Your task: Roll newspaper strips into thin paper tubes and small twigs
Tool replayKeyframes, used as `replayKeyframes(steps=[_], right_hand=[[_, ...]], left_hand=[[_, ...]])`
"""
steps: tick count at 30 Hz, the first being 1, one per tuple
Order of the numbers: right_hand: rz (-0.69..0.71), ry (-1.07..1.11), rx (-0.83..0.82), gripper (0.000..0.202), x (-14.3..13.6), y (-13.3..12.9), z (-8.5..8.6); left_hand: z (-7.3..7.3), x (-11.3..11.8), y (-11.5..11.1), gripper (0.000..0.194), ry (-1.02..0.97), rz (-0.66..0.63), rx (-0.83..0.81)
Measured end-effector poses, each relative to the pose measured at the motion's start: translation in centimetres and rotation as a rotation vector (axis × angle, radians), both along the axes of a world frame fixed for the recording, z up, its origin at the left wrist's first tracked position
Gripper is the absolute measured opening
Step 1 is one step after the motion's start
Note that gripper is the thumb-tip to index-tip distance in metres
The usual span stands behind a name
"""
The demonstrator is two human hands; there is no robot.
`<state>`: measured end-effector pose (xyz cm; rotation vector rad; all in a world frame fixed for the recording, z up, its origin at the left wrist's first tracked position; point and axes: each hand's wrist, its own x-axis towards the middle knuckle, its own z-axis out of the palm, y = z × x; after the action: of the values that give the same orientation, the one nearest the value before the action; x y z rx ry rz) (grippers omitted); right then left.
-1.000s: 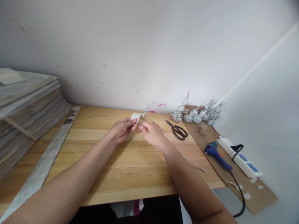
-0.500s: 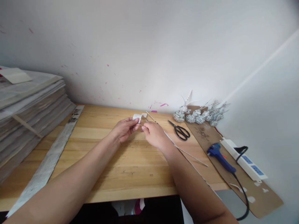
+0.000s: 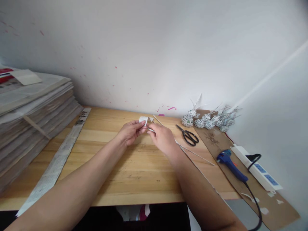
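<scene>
Above the middle of the wooden table, my left hand pinches a strip of whitish printed paper, which curls up over the fingertips. My right hand is closed on a thin paper stick right beside the left fingertips. The two hands nearly touch, and where the stick meets the strip is hidden by the fingers. More thin paper sticks lie on the table under and beside my right forearm.
Black-handled scissors lie to the right. Beyond them, a cardboard sheet bears a blue glue gun, a power strip and several woven paper figures. At left stand a tall newspaper stack and a long newspaper strip.
The view has shifted slightly left, so things appear further right. My right fingers have changed their hold on the stick, which now tilts differently beside the left fingertips.
</scene>
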<state>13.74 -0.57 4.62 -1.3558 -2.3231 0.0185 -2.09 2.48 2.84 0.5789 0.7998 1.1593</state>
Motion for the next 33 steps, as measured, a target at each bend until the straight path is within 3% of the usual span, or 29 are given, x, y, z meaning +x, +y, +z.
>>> replayKeyframes(steps=[5, 10, 13, 18, 26, 33], right_hand=[[-0.028, -0.047, -0.042, 0.028, -0.03, -0.07, 0.32], [0.008, 0.113, -0.231, 0.03, 0.1, 0.1, -0.03], [0.017, 0.149, -0.138, 0.017, 0.04, -0.01, -0.05], [0.022, 0.021, 0.021, 0.019, -0.02, 0.06, 0.01], [0.03, -0.063, -0.002, 0.018, 0.11, -0.06, 0.24], [0.008, -0.037, -0.115, 0.029, 0.38, 0.2, 0.15]], left_hand=[[-0.02, -0.01, 0.0, 0.01, -0.018, 0.002, 0.007], [-0.18, -0.04, 0.0, 0.01, -0.028, -0.022, 0.01], [-0.13, -0.03, 0.07, 0.012, -0.035, 0.022, 0.0], [0.11, 0.0, -0.03, 0.01, -0.045, -0.011, 0.013], [0.12, -0.11, -0.03, 0.013, -0.009, -0.026, -0.019], [0.26, -0.13, -0.15, 0.014, -0.014, -0.052, -0.029]])
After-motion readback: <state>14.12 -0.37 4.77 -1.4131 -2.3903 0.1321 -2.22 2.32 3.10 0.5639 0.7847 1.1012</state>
